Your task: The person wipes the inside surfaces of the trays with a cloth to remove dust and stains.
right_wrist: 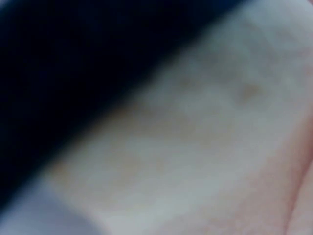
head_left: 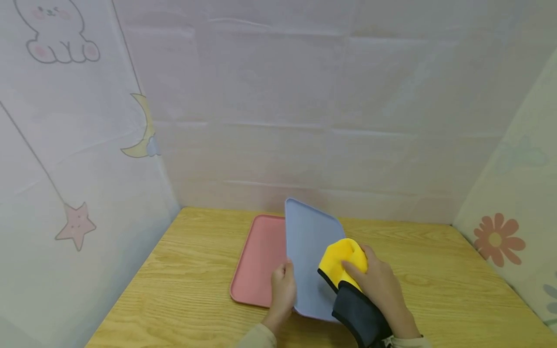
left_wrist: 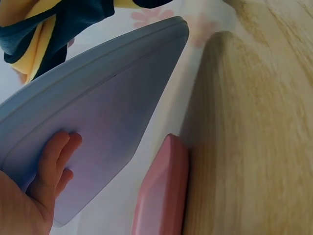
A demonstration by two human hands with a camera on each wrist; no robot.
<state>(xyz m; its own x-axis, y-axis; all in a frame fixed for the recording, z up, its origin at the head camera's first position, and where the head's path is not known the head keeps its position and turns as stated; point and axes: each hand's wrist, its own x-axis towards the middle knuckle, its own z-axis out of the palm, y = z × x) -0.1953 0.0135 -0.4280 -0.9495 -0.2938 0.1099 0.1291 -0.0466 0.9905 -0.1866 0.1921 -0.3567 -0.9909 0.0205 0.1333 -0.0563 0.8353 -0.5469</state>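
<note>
My left hand (head_left: pixel 283 290) grips the left edge of a light blue tray (head_left: pixel 306 241), which is tilted up over the table. In the left wrist view its fingers (left_wrist: pixel 54 164) lie against the tray's underside (left_wrist: pixel 112 103). A yellow and dark grey cloth (head_left: pixel 341 263) is bunched in my right hand (head_left: pixel 385 285), at the right part of the tray's inner face. The cloth's dark part hangs down toward the wrist. Only a blurred dark band of cloth (right_wrist: pixel 98 63) and skin fill the right wrist view.
A pink tray (head_left: pixel 258 261) lies flat on the wooden table (head_left: pixel 183 280), left of the blue one and partly behind it. Printed sheets form a back wall (head_left: pixel 278 111) and side walls around the table.
</note>
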